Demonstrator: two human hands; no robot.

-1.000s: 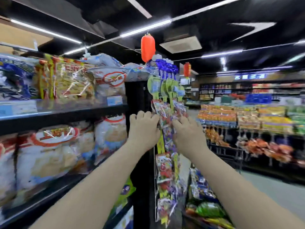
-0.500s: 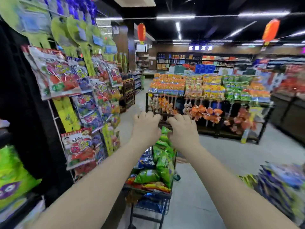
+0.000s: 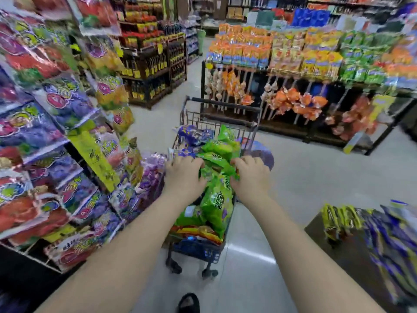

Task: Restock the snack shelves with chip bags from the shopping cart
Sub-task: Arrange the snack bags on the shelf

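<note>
Fingers (image 3: 194, 163) curled on green chip bag (image 3: 217, 155) — left hand (image 3: 184, 176) and right hand (image 3: 251, 178), atop heaped shopping cart (image 3: 222, 102)

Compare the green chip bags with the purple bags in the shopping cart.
Colour: the green chip bags are lime; the purple bags are blue-violet.
Place: the green chip bags fill the shopping cart's near end and middle; the purple bags lie at its far end.
Contact: the left hand and right hand curl fingers onto the green chip bags; neither holds the purple bags.
Shared: both are glossy snack bags in one cart.
</note>
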